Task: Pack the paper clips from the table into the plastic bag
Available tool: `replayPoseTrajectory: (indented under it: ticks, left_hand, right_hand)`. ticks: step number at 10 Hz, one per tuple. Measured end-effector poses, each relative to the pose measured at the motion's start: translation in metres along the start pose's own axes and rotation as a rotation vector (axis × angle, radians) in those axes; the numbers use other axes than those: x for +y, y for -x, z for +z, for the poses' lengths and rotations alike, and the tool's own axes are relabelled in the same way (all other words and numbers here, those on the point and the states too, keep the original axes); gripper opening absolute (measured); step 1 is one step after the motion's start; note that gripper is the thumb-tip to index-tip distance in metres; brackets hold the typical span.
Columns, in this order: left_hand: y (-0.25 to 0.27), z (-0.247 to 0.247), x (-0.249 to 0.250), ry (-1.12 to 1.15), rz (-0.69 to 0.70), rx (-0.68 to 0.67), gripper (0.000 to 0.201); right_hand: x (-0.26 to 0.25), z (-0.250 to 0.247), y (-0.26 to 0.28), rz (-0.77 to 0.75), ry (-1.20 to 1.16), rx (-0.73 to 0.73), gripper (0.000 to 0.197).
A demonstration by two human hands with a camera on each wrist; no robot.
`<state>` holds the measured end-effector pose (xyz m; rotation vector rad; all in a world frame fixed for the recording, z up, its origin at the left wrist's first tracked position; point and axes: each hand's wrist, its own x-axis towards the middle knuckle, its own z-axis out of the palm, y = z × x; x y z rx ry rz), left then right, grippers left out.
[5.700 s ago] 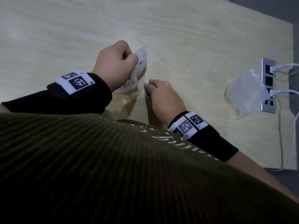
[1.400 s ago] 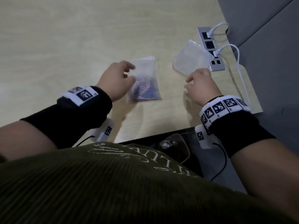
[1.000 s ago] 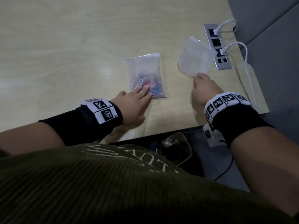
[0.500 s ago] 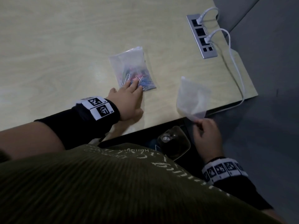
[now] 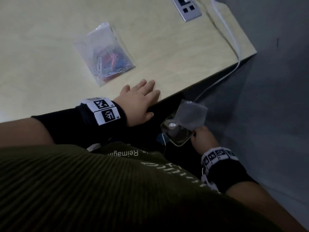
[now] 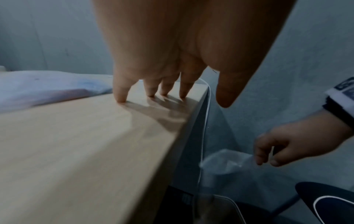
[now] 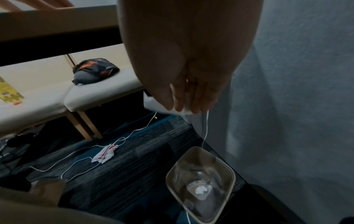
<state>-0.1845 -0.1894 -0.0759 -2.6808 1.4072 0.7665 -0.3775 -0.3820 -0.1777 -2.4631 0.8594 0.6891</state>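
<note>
Plastic bag (image 5: pixel 104 53) with paper clips (image 5: pixel 108 64) flat on table (image 5: pixel 50 39), near front edge. Left hand (image 5: pixel 139 99) flat, fingers straight on table edge, holding nothing. Right hand (image 5: pixel 201 137) below table pinches empty clear bag (image 5: pixel 192 117) over bin (image 7: pixel 201 181). Risk: light bag drifts, misses bin, lands on floor.

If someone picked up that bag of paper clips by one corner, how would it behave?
The plastic bag looks thin and crinkled, so it would probably sag. The paper clips lie loose toward one end, so they would likely slide and bunch at the lowest point. It probably feels light.
</note>
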Motion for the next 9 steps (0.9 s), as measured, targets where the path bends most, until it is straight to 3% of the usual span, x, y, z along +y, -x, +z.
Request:
replayPoseTrajectory:
  ticks: [2, 4, 5, 7, 9]
  left_hand:
    - [0.000, 0.000, -0.003, -0.031, 0.006, -0.037, 0.082]
    - [0.001, -0.001, -0.005, -0.045, 0.013, -0.056, 0.083]
    - [0.001, -0.002, -0.006, -0.036, 0.021, -0.066, 0.082]
    - [0.000, -0.016, -0.011, 0.056, 0.034, -0.080, 0.070]
    - [0.002, -0.025, -0.029, 0.195, 0.076, -0.002, 0.043]
  right_hand:
    - [0.003, 0.010, -0.023, 0.168, 0.057, -0.208, 0.035]
    - [0.008, 0.024, -0.039, 0.205, 0.066, -0.285, 0.036]
    - [0.012, 0.029, -0.045, 0.196, 0.091, -0.253, 0.037]
    - [0.004, 0.010, -0.043, 0.144, 0.133, -0.266, 0.034]
    - [-0.007, -0.017, -0.026, 0.083, 0.149, -0.239, 0.031]
